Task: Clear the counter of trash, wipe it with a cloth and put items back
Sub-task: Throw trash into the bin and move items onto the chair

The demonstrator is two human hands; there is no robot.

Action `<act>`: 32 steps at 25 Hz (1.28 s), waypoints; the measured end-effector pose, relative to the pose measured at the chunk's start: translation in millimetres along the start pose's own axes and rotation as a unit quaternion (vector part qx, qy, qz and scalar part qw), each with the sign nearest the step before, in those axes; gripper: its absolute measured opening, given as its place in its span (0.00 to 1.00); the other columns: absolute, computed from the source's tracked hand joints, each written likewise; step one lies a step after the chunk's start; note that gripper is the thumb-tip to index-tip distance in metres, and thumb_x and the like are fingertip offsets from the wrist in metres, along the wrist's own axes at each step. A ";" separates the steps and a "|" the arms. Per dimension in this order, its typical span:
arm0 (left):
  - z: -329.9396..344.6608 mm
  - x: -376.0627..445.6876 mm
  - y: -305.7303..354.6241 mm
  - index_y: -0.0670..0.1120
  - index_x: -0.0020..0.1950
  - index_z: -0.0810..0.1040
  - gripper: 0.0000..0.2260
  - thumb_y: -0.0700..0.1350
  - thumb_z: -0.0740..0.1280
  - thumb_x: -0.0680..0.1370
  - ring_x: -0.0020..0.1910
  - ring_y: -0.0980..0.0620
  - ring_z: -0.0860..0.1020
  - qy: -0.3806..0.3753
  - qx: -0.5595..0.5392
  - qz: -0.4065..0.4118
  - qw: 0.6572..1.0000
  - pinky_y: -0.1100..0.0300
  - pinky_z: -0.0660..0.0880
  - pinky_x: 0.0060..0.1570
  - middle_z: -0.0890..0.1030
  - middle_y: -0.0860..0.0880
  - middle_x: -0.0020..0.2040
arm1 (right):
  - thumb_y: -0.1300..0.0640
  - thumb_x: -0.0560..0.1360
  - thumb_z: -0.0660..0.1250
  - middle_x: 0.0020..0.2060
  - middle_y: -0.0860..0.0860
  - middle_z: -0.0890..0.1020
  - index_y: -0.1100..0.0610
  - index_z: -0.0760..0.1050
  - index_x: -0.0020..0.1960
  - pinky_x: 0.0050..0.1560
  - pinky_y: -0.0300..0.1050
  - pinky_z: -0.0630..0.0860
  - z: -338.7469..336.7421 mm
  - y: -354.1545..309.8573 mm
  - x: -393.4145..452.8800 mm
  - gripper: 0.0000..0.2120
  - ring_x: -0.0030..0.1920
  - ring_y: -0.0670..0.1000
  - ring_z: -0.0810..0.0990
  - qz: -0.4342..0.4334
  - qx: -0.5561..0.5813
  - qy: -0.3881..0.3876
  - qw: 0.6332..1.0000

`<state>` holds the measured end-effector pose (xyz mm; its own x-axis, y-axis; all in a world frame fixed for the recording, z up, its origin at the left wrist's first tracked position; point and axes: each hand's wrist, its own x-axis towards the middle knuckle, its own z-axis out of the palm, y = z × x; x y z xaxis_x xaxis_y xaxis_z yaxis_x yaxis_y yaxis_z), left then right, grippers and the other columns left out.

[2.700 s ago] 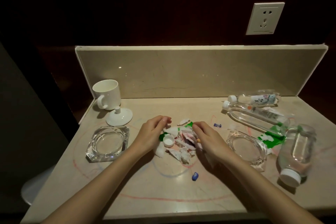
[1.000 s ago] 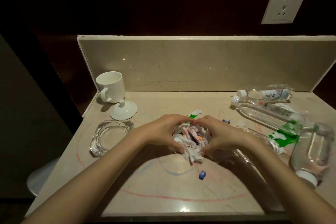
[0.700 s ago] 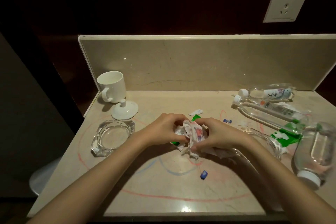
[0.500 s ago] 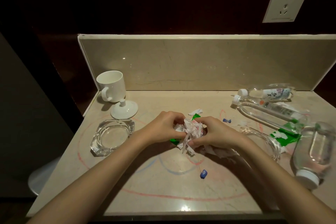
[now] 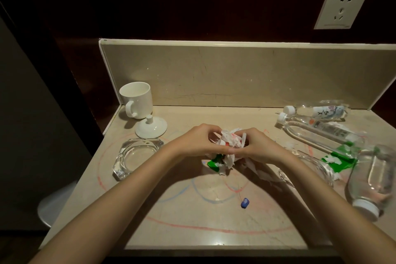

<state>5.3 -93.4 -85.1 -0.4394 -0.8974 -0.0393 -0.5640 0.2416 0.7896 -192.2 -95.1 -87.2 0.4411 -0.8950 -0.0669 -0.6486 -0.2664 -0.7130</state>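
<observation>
- A person's two bare forearms reach forward over a beige stone counter (image 5: 192, 221) set against a dark wall, seen from a camera worn on the head.
- The left hand (image 5: 197, 143) and right hand (image 5: 257, 146) meet at the middle of the counter, fingers curled round a wad of torn paper scraps (image 5: 230, 141), white with red and green bits.
- Both hands grip the wad from opposite sides, thumbs nearly touching below it.
- A moment ago the scraps lay spread loose on the surface between flatter hands; now they are bunched into one clump and lifted just off the counter, with a green scrap (image 5: 214, 163) and some paper tails hanging beneath.
- This suggests the scrap pile is gathered and about ready to carry to a bin, which is not in view.
- Trash remains: a small blue piece (image 5: 245, 202) lies alone nearer the front edge, and three empty plastic bottles lie on their sides at the right, a wide bottle (image 5: 377, 180) in front, a long bottle (image 5: 319, 133) behind it, and a small labelled bottle (image 5: 317, 111) by the backsplash.
- A torn green wrapper (image 5: 338, 159) lies beside the bottles.
- Red and blue scribbles (image 5: 192, 224) mark the stone, so wiping is yet to come; no cloth is visible.
- Items to keep sit at the left: a white mug (image 5: 137, 99), its lid (image 5: 151, 127) just in front, and a glass ashtray (image 5: 137, 156).
- A second glass ashtray (image 5: 310, 167) sits at the right, partly hidden by the right arm.
- A wall socket (image 5: 340, 7) is at upper right.
</observation>
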 end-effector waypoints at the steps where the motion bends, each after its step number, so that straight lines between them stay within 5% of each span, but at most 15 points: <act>1: 0.4 1.4 0.5 0.49 0.53 0.81 0.19 0.58 0.75 0.69 0.44 0.55 0.81 0.005 0.005 -0.002 1.000 0.56 0.78 0.47 0.83 0.52 0.46 | 0.53 0.69 0.73 0.38 0.58 0.82 0.60 0.80 0.43 0.36 0.48 0.69 1.1 -0.4 0.9 0.10 0.34 0.52 0.76 -0.002 0.002 0.000 1.000; 5: 4.9 6.3 -3.9 0.45 0.48 0.82 0.17 0.57 0.75 0.69 0.37 0.54 0.77 0.045 0.035 -0.012 0.998 0.57 0.71 0.37 0.82 0.47 0.40 | 0.55 0.67 0.75 0.39 0.56 0.83 0.59 0.81 0.44 0.41 0.55 0.75 2.2 -5.7 -1.8 0.09 0.39 0.57 0.80 -0.013 0.014 -0.022 1.000; 9: 3.9 6.6 -8.7 0.43 0.43 0.81 0.16 0.56 0.75 0.69 0.34 0.51 0.76 0.046 0.031 -0.007 0.998 0.56 0.69 0.36 0.82 0.42 0.39 | 0.56 0.69 0.75 0.42 0.56 0.82 0.58 0.81 0.47 0.42 0.42 0.73 -5.6 -8.9 -8.6 0.09 0.40 0.51 0.79 -0.014 0.046 -0.031 0.998; 13: 1.4 7.1 -8.7 0.47 0.42 0.82 0.15 0.58 0.75 0.68 0.38 0.46 0.80 0.045 0.018 -0.002 0.999 0.52 0.73 0.38 0.83 0.45 0.39 | 0.59 0.69 0.75 0.32 0.48 0.81 0.57 0.80 0.41 0.35 0.31 0.70 -5.0 -14.6 -11.4 0.04 0.33 0.41 0.77 -0.006 0.091 -0.022 0.996; 17: -2.0 5.4 -9.9 0.46 0.42 0.82 0.16 0.58 0.75 0.68 0.33 0.53 0.77 0.045 -0.005 -0.001 0.999 0.49 0.76 0.36 0.83 0.44 0.37 | 0.60 0.69 0.75 0.35 0.54 0.83 0.61 0.81 0.44 0.35 0.36 0.72 -2.2 -17.0 -9.0 0.07 0.34 0.46 0.80 0.006 0.093 -0.017 0.995; 21: -4.4 -6.5 -11.3 0.44 0.46 0.83 0.16 0.55 0.76 0.69 0.36 0.50 0.80 0.055 -0.028 -0.010 0.998 0.54 0.78 0.36 0.83 0.43 0.40 | 0.61 0.68 0.76 0.29 0.48 0.80 0.57 0.79 0.38 0.32 0.33 0.69 2.2 -22.9 -8.4 0.05 0.30 0.43 0.76 0.003 0.101 -0.024 0.995; 24: -6.5 -21.9 -6.3 0.45 0.46 0.83 0.14 0.54 0.76 0.69 0.38 0.52 0.81 0.089 -0.039 -0.018 0.995 0.57 0.79 0.37 0.84 0.44 0.41 | 0.63 0.68 0.76 0.26 0.47 0.76 0.58 0.77 0.35 0.30 0.34 0.67 5.4 -33.1 -9.1 0.08 0.28 0.43 0.72 -0.013 0.089 -0.021 0.996; 29: -11.4 -66.5 9.3 0.44 0.44 0.82 0.10 0.49 0.77 0.70 0.37 0.53 0.80 0.173 -0.071 -0.026 0.982 0.56 0.78 0.38 0.84 0.43 0.40 | 0.64 0.67 0.76 0.32 0.60 0.81 0.62 0.79 0.38 0.39 0.47 0.74 10.3 -60.1 -12.0 0.06 0.34 0.49 0.77 -0.066 0.074 -0.038 0.994; 32: -11.3 -110.5 15.4 0.46 0.42 0.82 0.07 0.46 0.77 0.70 0.34 0.56 0.79 0.229 -0.073 -0.046 0.970 0.60 0.77 0.36 0.83 0.46 0.36 | 0.66 0.68 0.75 0.29 0.51 0.80 0.60 0.79 0.38 0.34 0.36 0.74 25.5 -86.7 -25.1 0.06 0.29 0.42 0.78 -0.114 0.086 -0.074 0.987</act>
<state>53.1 5.3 -61.6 -0.0160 -0.9905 0.1367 -0.4664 0.1283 0.8752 -131.1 -40.5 -41.5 0.6576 -0.7532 0.0159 -0.4137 -0.3787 -0.8279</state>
